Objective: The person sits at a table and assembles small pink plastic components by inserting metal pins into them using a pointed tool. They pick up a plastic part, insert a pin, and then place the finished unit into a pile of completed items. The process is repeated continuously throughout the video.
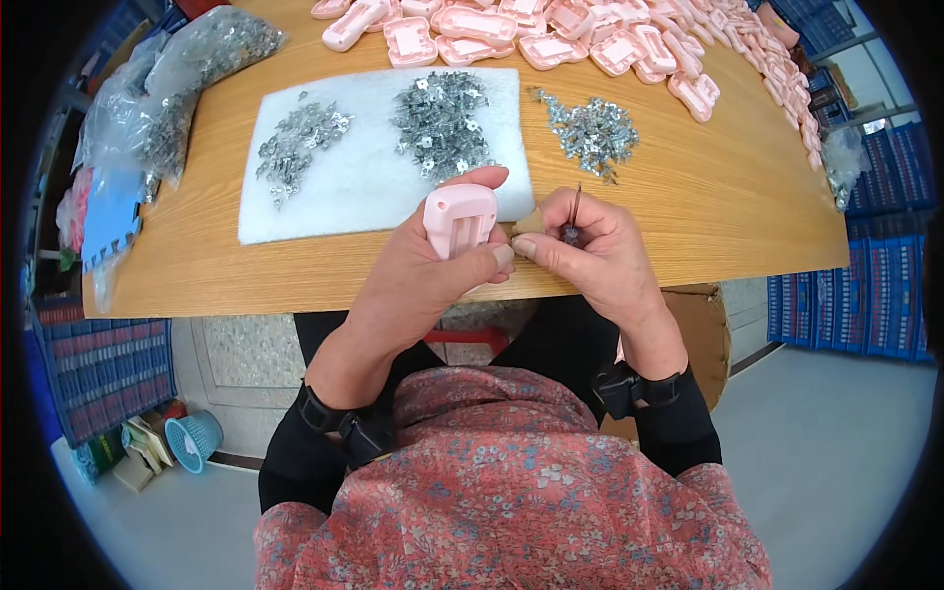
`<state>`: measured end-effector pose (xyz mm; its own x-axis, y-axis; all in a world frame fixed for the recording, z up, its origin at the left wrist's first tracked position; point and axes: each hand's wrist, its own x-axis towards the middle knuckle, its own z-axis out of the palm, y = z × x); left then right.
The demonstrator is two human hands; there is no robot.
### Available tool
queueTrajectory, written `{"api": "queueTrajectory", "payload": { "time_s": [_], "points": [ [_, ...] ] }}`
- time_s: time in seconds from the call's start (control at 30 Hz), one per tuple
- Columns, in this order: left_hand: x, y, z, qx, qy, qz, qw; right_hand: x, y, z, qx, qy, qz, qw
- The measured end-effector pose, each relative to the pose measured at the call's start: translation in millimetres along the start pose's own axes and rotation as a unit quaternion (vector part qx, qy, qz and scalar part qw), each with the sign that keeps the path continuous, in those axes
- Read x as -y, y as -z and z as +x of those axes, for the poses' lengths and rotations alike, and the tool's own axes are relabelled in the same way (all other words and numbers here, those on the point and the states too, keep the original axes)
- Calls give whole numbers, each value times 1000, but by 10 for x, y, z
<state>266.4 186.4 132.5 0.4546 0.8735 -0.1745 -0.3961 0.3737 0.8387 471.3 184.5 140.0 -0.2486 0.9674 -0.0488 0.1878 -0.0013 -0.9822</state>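
Head view: your left hand [418, 265] grasps a pink housing [460, 202], thumb across its lower part and fingers behind. You hold it above the near edge of the worktop [688, 226], just past the front edge of a white foam pad [369, 211]. The housing is pale, smooth plastic with rounded corners; its upper end is broad and its sides draw in below. A small round dimple or hole marks the upper left corner, and a recessed, roughly rectangular area with upright ribs sits in the middle. Your thumb hides the lower end.

Your right hand [600, 246] is just beside it, grasping a thin, dark, pointed tool [577, 204] that stands nearly upright among your fingers. Thumb and index finger are drawn together, with a tan patch at the fingertip; whether they pinch a small part you cannot tell.

Two heaps of small silvery metal pieces [440, 123] lie on the pad, and a looser heap [595, 133] lies to its right. Many similar pink shells [551, 49] cover the far side.
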Motion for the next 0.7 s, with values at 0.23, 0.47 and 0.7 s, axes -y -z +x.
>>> {"api": "queueTrajectory", "payload": {
  "time_s": [0.23, 0.47, 0.7],
  "points": [
    [41, 50, 11, 0, 4, -16, 1000, -12, -30, 3, 8, 9, 3, 1000],
    [45, 2, 27, -18, 4, 9, 1000, -70, -56, -14, -3, 50, -3, 999],
    [61, 5, 33, -34, -25, 47, 998, -36, -100, -24, -19, 10, -15, 1000]
  ]
}}
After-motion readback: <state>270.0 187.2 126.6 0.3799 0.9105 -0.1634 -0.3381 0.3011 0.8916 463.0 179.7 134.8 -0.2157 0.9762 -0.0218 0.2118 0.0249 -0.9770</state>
